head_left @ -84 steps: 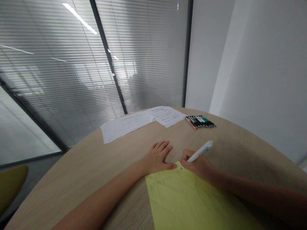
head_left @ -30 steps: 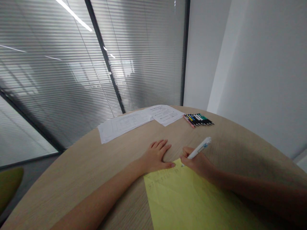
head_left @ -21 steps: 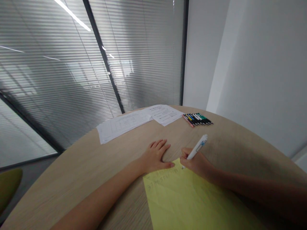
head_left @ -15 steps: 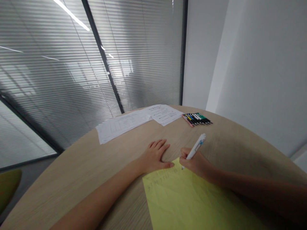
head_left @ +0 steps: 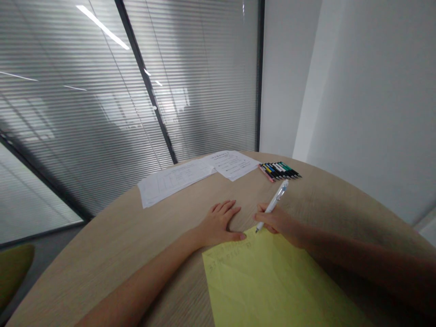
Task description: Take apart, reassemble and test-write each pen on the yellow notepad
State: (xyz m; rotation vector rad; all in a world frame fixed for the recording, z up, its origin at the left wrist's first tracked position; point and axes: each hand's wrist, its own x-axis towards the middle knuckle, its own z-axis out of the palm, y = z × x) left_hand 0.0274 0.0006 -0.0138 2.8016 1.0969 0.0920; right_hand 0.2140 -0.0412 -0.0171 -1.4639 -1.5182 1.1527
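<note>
A yellow sheet of paper [head_left: 272, 281] lies on the table in front of me, with faint handwriting along its upper left edge. My left hand [head_left: 218, 223] rests flat with fingers spread, its thumb on the sheet's top edge and the other fingers on the wood. A white pen [head_left: 275, 200] is gripped in my right hand [head_left: 281, 221], tilted, its dark tip at the paper's top edge. Whether the tip touches the paper, I cannot tell.
On the round wooden table [head_left: 163, 236], white printed sheets [head_left: 177, 178] lie toward the far edge. Several pens [head_left: 279, 170] are lined up beside them. Beyond stand a glass partition with blinds [head_left: 218, 91] and a pale wall [head_left: 371, 100]. A green chair [head_left: 15, 272] is at lower left.
The right hand has shifted slightly up the sheet, and the pen's tip has moved up and a little left. The left hand stays in place on the paper's edge.
</note>
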